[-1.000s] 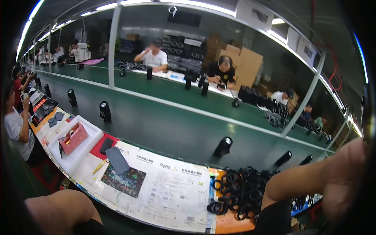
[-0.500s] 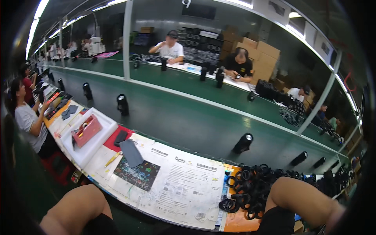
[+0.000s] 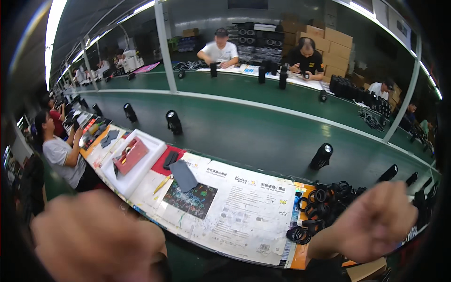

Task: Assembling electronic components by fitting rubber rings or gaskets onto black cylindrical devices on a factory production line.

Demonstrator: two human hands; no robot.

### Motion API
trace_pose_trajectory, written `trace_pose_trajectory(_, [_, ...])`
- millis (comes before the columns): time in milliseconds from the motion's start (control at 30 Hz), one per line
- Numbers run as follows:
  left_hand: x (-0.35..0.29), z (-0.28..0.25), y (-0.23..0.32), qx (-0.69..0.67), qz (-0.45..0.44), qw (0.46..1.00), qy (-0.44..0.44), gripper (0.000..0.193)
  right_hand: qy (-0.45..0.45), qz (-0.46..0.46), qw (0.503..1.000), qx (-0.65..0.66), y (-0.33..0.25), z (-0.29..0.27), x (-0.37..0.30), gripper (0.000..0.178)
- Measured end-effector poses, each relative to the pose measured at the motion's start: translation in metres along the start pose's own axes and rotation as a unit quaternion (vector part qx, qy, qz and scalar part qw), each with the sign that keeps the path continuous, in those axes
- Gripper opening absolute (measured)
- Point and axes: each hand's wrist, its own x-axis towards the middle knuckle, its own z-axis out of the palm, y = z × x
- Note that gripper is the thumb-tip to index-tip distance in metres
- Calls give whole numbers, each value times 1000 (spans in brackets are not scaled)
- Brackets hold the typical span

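My left hand (image 3: 94, 237) is raised close at the lower left, in front of the bench's near edge. It is smeared by motion; its fingers cannot be made out, and no object shows in it. At the lower right my right hand (image 3: 376, 223) is held up with the fingers curled into a fist. Nothing sticks out of it. Behind and beside that hand lies a heap of black rings (image 3: 324, 202) on an orange sheet (image 3: 300, 256). Neither hand visibly touches anything on the bench.
A printed white sheet (image 3: 235, 211) covers the bench, with a grey cloth (image 3: 183, 176) and a yellow pen (image 3: 162, 184). A white foam tray (image 3: 157, 146) holds a red box (image 3: 131, 156). Black cylindrical lamps (image 3: 322, 156) stand along the green belt (image 3: 253, 136). Co-workers sit left and opposite.
Both my hands have come into view; before, only my bent arms showed. The view has shifted, so the bench and belt sit further right in the picture.
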Motion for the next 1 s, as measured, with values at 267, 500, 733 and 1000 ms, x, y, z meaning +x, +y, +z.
trace_pose_trajectory(267, [7, 16, -18, -75, -274, 955, -82, 33, -226, 321, 915, -92, 74, -13, -100, 27])
trace_pose_trajectory(500, [9, 15, -46, -31, -219, 971, -89, 38, -237, 316, 916, -64, 71, -26, -108, 27])
trace_pose_trajectory(733, [4, 6, -76, -22, -168, 982, -82, 43, -206, 300, 925, -104, 51, -36, -92, 26])
trace_pose_trajectory(1000, [-21, -7, -89, 23, -146, 987, -56, 49, -387, 360, 847, -54, 83, -19, -144, 23])
